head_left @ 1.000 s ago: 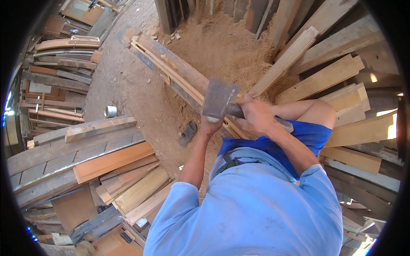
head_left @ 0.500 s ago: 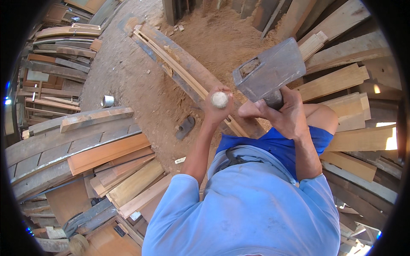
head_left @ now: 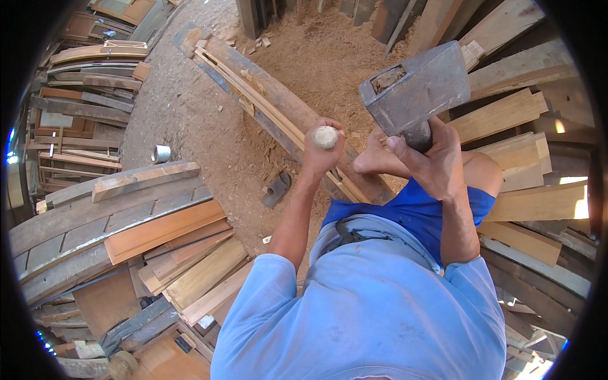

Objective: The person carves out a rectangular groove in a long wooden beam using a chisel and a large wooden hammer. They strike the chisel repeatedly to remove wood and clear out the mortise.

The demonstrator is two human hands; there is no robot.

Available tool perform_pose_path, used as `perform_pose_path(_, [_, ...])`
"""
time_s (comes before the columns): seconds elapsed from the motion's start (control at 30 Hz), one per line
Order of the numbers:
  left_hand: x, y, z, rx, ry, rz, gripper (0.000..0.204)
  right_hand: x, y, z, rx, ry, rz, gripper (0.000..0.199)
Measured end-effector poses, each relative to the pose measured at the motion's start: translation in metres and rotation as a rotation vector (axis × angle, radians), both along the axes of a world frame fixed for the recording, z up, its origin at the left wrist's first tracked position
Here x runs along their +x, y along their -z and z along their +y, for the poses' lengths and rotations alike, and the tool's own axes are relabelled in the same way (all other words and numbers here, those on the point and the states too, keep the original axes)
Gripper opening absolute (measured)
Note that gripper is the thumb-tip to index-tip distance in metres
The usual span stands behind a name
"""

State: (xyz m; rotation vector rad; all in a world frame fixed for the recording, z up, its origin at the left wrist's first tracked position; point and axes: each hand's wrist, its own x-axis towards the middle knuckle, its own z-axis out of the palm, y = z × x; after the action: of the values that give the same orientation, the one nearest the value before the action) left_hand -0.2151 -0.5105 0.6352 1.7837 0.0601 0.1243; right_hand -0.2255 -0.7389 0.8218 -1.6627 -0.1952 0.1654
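Observation:
My left hand (head_left: 320,158) is closed round an upright chisel (head_left: 326,137); only the round, pale end of its handle shows, and its blade is hidden beneath the fist. Under that hand runs a long, light wooden strip (head_left: 256,100) with a slot near its far end. It lies along a worn plank bench (head_left: 285,95). To the right, my right hand (head_left: 440,166) grips the short visible handle of a mallet (head_left: 418,88). Its big grey block head, with a socket hole in one end, is raised and apart from the chisel.
Boards (head_left: 171,228) are stacked at the left, and more planks (head_left: 506,117) lean along the right. Sawdust and wood chips (head_left: 316,60) cover the ground beyond the bench. A sandal (head_left: 277,190) and a metal can (head_left: 161,153) lie on the ground at left. My bare foot (head_left: 377,158) rests beside the bench.
The mallet in my right hand has moved up and to the right, farther from the chisel. My left hand stays in nearly the same place on the chisel.

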Motion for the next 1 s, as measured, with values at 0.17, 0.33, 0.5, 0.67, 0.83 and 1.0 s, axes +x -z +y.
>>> perform_pose_path(0.17, [-0.002, -0.015, -0.009, 0.087, -0.012, -0.049, 0.011, 0.004, 0.007, -0.001, -0.031, -0.003, 0.031, 0.025])
perform_pose_path(0.33, [-0.006, -0.002, -0.013, 0.14, 0.061, -0.017, 0.01, 0.013, 0.055, 0.012, -0.648, -0.107, -0.127, 0.033])
perform_pose_path(0.5, [-0.009, -0.01, -0.021, 0.108, 0.041, -0.091, 0.01, 0.032, 0.058, 0.004, -0.885, -0.165, -0.171, 0.031])
perform_pose_path(0.67, [-0.026, -0.014, -0.01, 0.077, 0.026, -0.08, 0.01, 0.028, 0.014, 0.015, -0.16, 0.125, -0.239, 0.031])
perform_pose_path(0.83, [-0.033, 0.0, 0.0, 0.212, 0.047, -0.209, 0.011, 0.024, 0.058, 0.028, -0.72, -0.341, -0.27, 0.032])
perform_pose_path(1.0, [-0.05, -0.004, -0.009, 0.175, 0.062, -0.097, 0.014, 0.023, 0.049, 0.022, -0.743, -0.316, -0.201, 0.034])
